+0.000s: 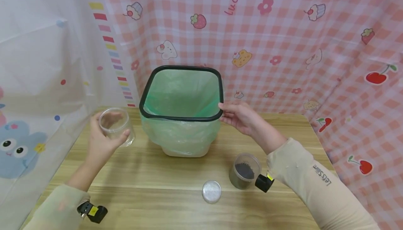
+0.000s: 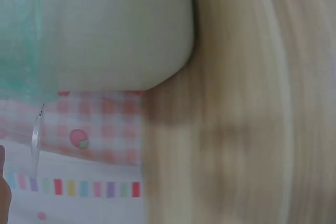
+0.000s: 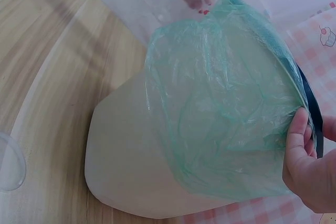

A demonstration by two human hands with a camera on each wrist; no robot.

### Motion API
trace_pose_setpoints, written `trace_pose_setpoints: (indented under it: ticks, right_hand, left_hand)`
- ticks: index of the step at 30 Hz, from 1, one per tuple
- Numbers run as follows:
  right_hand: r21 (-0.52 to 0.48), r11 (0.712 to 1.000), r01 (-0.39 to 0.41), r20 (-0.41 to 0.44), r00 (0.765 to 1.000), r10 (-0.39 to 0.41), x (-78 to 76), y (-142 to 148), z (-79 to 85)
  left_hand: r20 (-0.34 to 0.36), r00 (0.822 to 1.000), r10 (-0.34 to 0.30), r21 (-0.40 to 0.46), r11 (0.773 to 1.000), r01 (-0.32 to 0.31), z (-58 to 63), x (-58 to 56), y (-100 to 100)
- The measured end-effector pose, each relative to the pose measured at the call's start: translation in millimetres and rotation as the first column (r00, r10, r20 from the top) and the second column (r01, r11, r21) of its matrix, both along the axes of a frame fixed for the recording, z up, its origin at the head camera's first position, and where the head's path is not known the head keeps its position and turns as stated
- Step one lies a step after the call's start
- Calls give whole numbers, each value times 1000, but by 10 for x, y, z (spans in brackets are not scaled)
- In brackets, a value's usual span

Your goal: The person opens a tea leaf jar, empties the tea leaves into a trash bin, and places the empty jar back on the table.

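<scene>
My left hand grips a clear, see-through jar, tilted and held above the table at the left of the bin. The jar looks empty. At the middle stands a pale trash can lined with a green plastic bag, its edge folded over the outside. A black ring runs round the can's top. My right hand pinches this ring at its right side; in the right wrist view the thumb lies against the bag just below the ring.
On the wooden table, front right, stands a clear jar of dark grains, uncovered. A small round clear lid lies beside it. A pink checked curtain hangs behind and to the right; a white one hangs at the left.
</scene>
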State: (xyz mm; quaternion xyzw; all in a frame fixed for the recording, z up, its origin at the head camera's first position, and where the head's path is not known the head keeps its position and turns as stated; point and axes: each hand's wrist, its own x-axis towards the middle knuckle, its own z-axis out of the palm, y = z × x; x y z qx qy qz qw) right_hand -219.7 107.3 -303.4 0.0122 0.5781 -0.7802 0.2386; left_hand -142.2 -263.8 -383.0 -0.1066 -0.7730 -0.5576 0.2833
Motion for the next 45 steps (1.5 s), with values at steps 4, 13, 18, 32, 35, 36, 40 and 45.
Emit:
trace_pose_setpoints:
  ticks: [4, 13, 18, 32, 35, 36, 40, 45]
  right_hand:
    - [4, 1000, 2, 3, 1000, -2, 4, 5, 1]
    - [0, 1000, 15, 14, 1000, -15, -1, 2, -2]
    - [2, 1000, 10, 7, 1000, -10, 0, -3, 7]
    - [6, 1000, 6, -1, 1000, -6, 8, 0, 7]
    - [10, 1000, 2, 0, 1000, -2, 4, -9, 0]
    - [10, 1000, 0, 0, 1000, 0, 3, -8, 0]
    - [13, 1000, -1, 0, 1000, 1, 1, -13, -3]
    - [14, 1000, 2, 1, 1000, -2, 9, -5, -2]
  left_hand:
    - [34, 999, -16, 32, 999, 15, -124, 49, 35]
    - [148, 986, 81, -38, 996, -76, -369, 134, 70]
    - [116, 992, 46, -13, 999, -45, -485, 159, 85]
    - [360, 933, 30, -78, 997, -2, -773, 273, 110]
    - [379, 925, 21, -78, 997, 9, -837, 285, 110]
    - [388, 922, 14, -73, 997, 16, -858, 287, 109]
    - [394, 919, 11, -65, 998, 16, -941, 293, 119]
    - [363, 932, 8, -17, 1000, -2, -1057, 277, 147]
